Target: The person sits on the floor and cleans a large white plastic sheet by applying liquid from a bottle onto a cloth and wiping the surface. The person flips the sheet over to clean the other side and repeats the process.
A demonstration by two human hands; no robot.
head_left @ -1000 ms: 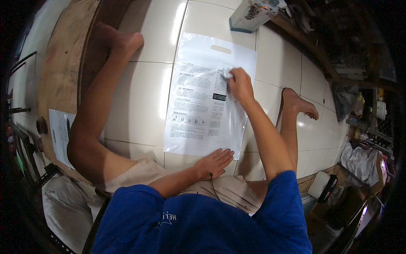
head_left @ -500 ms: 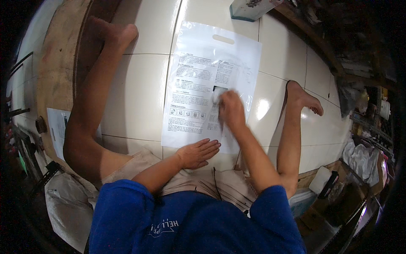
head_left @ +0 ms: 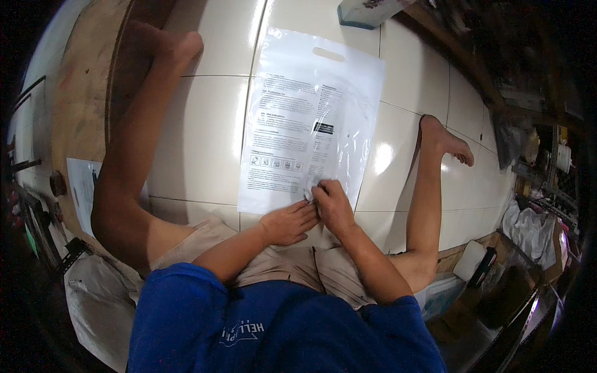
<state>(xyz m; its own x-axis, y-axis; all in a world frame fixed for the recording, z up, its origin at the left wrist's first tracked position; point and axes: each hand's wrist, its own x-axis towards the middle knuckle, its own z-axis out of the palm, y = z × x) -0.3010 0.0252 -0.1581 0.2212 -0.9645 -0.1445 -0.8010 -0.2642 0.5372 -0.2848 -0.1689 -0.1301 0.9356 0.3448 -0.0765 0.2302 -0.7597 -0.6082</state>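
White bag (head_left: 360,93): left hand (head_left: 287,225) at 6 o'clock, fingers extended; right hand (head_left: 334,204), 5 o'clock, pinching an apparent wad (head_left: 308,194).

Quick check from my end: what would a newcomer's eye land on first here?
Most likely the printed white plastic bag, flat on the pale tiled floor in the middle of the view. Next, at its lower edge, the right hand pinches a small white wad beside the outstretched left hand. The bright blue shirt fills the bottom.

Glossy cream floor tiles (head_left: 202,137) lie beside a brown wooden panel (head_left: 81,102).
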